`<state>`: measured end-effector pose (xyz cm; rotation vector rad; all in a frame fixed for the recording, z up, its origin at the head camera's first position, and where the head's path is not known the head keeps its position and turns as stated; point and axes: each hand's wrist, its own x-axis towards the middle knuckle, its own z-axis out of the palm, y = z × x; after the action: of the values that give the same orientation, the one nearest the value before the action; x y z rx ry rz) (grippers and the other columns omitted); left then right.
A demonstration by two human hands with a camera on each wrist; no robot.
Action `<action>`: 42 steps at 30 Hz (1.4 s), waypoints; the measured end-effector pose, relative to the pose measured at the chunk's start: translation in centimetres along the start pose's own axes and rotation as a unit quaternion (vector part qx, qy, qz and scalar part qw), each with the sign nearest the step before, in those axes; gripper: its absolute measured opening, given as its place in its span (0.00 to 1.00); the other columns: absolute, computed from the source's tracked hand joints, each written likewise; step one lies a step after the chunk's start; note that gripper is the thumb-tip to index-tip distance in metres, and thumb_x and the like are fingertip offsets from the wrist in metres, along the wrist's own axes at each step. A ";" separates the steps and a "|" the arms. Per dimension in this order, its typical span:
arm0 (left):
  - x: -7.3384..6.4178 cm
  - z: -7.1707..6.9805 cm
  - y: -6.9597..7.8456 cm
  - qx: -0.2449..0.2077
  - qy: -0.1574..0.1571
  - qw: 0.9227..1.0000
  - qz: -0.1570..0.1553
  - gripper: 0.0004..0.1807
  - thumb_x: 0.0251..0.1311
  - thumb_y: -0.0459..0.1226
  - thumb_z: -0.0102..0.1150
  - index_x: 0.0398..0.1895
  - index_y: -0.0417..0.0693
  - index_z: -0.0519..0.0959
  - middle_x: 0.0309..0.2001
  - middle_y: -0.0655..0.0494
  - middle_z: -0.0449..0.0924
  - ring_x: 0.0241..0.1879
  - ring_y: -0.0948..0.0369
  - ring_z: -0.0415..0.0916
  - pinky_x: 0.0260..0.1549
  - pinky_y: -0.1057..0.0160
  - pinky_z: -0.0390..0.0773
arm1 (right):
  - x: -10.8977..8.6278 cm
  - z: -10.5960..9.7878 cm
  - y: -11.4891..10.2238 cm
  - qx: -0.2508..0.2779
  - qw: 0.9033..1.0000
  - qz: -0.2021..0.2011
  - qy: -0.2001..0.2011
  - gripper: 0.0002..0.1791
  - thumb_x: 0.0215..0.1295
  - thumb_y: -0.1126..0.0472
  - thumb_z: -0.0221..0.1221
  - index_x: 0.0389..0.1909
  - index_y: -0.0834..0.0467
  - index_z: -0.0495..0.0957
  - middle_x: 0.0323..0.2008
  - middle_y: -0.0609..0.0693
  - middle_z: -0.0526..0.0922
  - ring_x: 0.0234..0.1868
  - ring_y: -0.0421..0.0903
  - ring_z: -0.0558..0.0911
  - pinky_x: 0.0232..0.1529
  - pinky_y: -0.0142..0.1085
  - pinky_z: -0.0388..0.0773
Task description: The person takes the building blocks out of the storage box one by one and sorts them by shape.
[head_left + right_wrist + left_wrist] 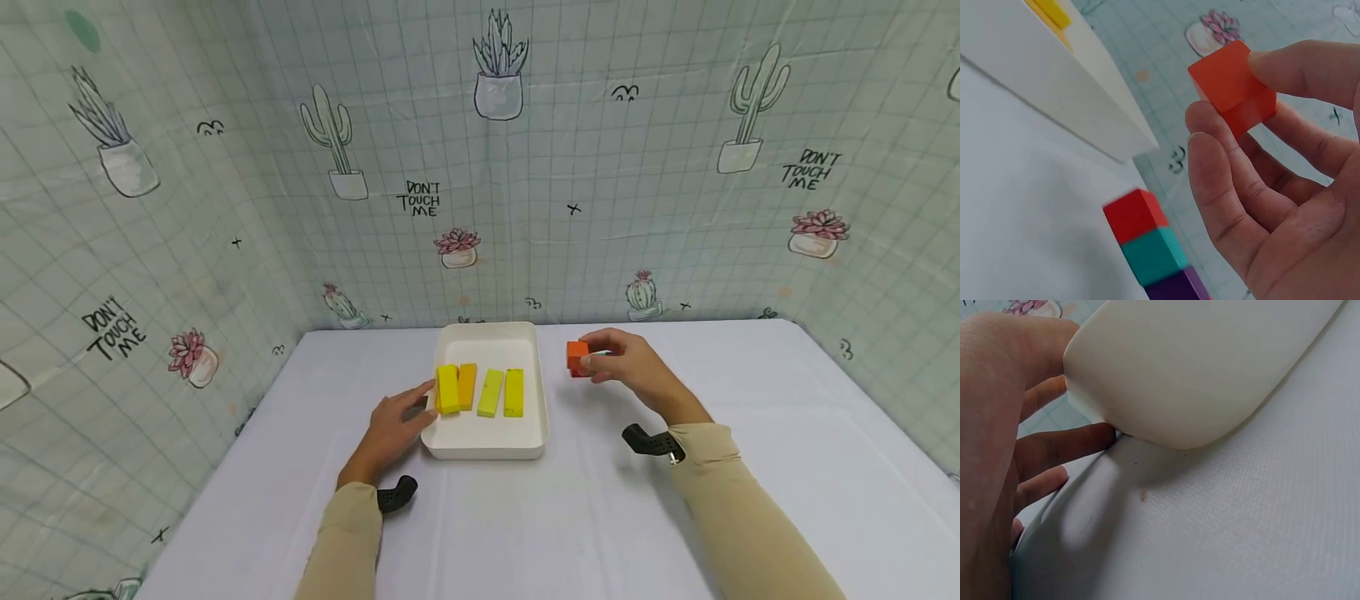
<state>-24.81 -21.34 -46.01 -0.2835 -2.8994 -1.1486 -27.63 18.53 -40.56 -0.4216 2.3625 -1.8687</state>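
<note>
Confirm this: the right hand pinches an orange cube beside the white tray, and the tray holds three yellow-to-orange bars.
Wrong on the count. The head view shows four bars in the tray, not three. The rest holds: the right hand pinches the orange cube beside the tray, as the right wrist view also shows.

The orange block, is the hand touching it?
Touching. The right wrist view shows the right hand pinching the orange block between thumb and fingertips, no gap.
</note>
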 end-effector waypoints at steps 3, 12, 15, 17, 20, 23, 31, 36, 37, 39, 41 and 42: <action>-0.1 0.2 -0.1 -0.002 0.000 1.000 -0.002 0.31 0.68 0.46 0.56 0.75 0.59 0.66 0.67 0.50 0.73 0.72 0.49 0.61 0.73 0.39 0.36 | -0.6 -1.3 0.4 -0.002 1.000 0.008 0.010 0.27 0.65 0.58 0.66 0.61 0.65 0.73 0.54 0.64 0.79 0.51 0.62 0.82 0.48 0.41 0.83; -0.2 0.1 0.5 0.006 0.002 1.000 0.001 0.31 0.69 0.45 0.56 0.75 0.58 0.66 0.67 0.48 0.73 0.72 0.46 0.60 0.73 0.37 0.36 | -2.0 -5.8 1.9 -0.036 0.997 0.036 0.054 0.28 0.71 0.55 0.61 0.67 0.62 0.70 0.58 0.63 0.77 0.53 0.56 0.82 0.50 0.39 0.83; -0.1 0.1 0.5 0.002 0.002 1.000 -0.004 0.31 0.69 0.45 0.57 0.75 0.59 0.66 0.68 0.49 0.72 0.72 0.47 0.60 0.73 0.39 0.36 | -2.3 -6.9 2.3 -0.037 0.996 0.047 0.063 0.29 0.72 0.53 0.60 0.69 0.61 0.68 0.61 0.63 0.76 0.55 0.56 0.81 0.51 0.39 0.82; 0.0 0.0 0.5 0.002 0.003 1.000 -0.003 0.31 0.69 0.46 0.57 0.75 0.59 0.66 0.69 0.49 0.71 0.72 0.48 0.60 0.73 0.39 0.36 | -2.6 -7.4 2.6 -0.033 0.996 0.056 0.067 0.30 0.73 0.54 0.58 0.71 0.62 0.66 0.63 0.63 0.73 0.56 0.56 0.80 0.52 0.39 0.82; 0.0 0.0 0.5 0.000 0.004 1.000 0.001 0.31 0.68 0.45 0.57 0.75 0.58 0.67 0.69 0.49 0.72 0.72 0.48 0.61 0.73 0.38 0.37 | -2.8 -8.0 3.3 -0.031 0.995 0.066 0.071 0.31 0.75 0.54 0.56 0.73 0.63 0.63 0.65 0.64 0.71 0.57 0.55 0.80 0.52 0.37 0.82; 0.0 0.1 0.4 -0.002 0.004 1.000 0.002 0.31 0.69 0.45 0.57 0.75 0.58 0.67 0.68 0.49 0.72 0.71 0.48 0.62 0.73 0.38 0.37 | -2.9 -8.3 3.9 -0.028 0.994 0.068 0.074 0.31 0.75 0.55 0.55 0.73 0.66 0.62 0.66 0.67 0.69 0.56 0.54 0.81 0.52 0.38 0.82; 0.0 0.3 0.3 0.008 0.008 1.000 0.005 0.31 0.69 0.45 0.56 0.75 0.58 0.67 0.67 0.49 0.74 0.71 0.47 0.63 0.73 0.37 0.37 | -2.8 -9.0 5.2 -0.036 0.987 0.109 0.114 0.33 0.76 0.56 0.54 0.76 0.64 0.58 0.70 0.67 0.63 0.61 0.55 0.75 0.52 0.35 0.81; -0.2 0.3 0.2 0.008 0.009 1.000 0.001 0.31 0.69 0.45 0.56 0.75 0.57 0.67 0.67 0.49 0.73 0.71 0.47 0.62 0.73 0.37 0.37 | -2.6 -9.1 6.0 -0.051 0.981 0.138 0.126 0.33 0.76 0.58 0.53 0.77 0.62 0.56 0.73 0.67 0.60 0.67 0.60 0.67 0.49 0.30 0.81; -0.2 0.3 0.2 0.007 0.009 1.000 0.001 0.31 0.69 0.45 0.56 0.75 0.57 0.67 0.67 0.49 0.73 0.71 0.47 0.62 0.73 0.37 0.37 | -2.5 -9.1 6.1 -0.057 0.981 0.139 0.125 0.33 0.76 0.58 0.53 0.77 0.63 0.56 0.73 0.67 0.59 0.67 0.61 0.67 0.49 0.31 0.81; -0.2 0.2 0.2 0.005 0.008 1.000 0.003 0.31 0.69 0.45 0.56 0.75 0.58 0.67 0.68 0.49 0.73 0.71 0.47 0.62 0.73 0.37 0.37 | -2.3 -9.1 6.3 -0.072 0.980 0.138 0.124 0.32 0.76 0.58 0.52 0.76 0.63 0.57 0.72 0.67 0.61 0.67 0.61 0.68 0.49 0.31 0.82; -0.3 0.2 0.1 0.005 0.008 1.000 0.005 0.31 0.69 0.45 0.56 0.75 0.58 0.67 0.67 0.49 0.73 0.71 0.47 0.62 0.73 0.37 0.37 | -2.1 -9.0 6.4 -0.086 0.980 0.135 0.122 0.31 0.76 0.59 0.52 0.75 0.64 0.58 0.71 0.67 0.62 0.66 0.61 0.69 0.49 0.32 0.82; -0.3 0.1 0.1 0.005 0.008 1.000 0.004 0.31 0.69 0.45 0.56 0.75 0.58 0.67 0.67 0.49 0.73 0.71 0.47 0.62 0.73 0.37 0.37 | -2.0 -9.0 6.4 -0.093 0.980 0.132 0.120 0.31 0.76 0.59 0.52 0.75 0.65 0.59 0.71 0.67 0.63 0.65 0.61 0.70 0.49 0.32 0.82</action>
<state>-24.53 -21.24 -46.08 -0.2834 -2.8865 -1.1299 -28.92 28.84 -44.76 0.1111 2.6032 -1.6664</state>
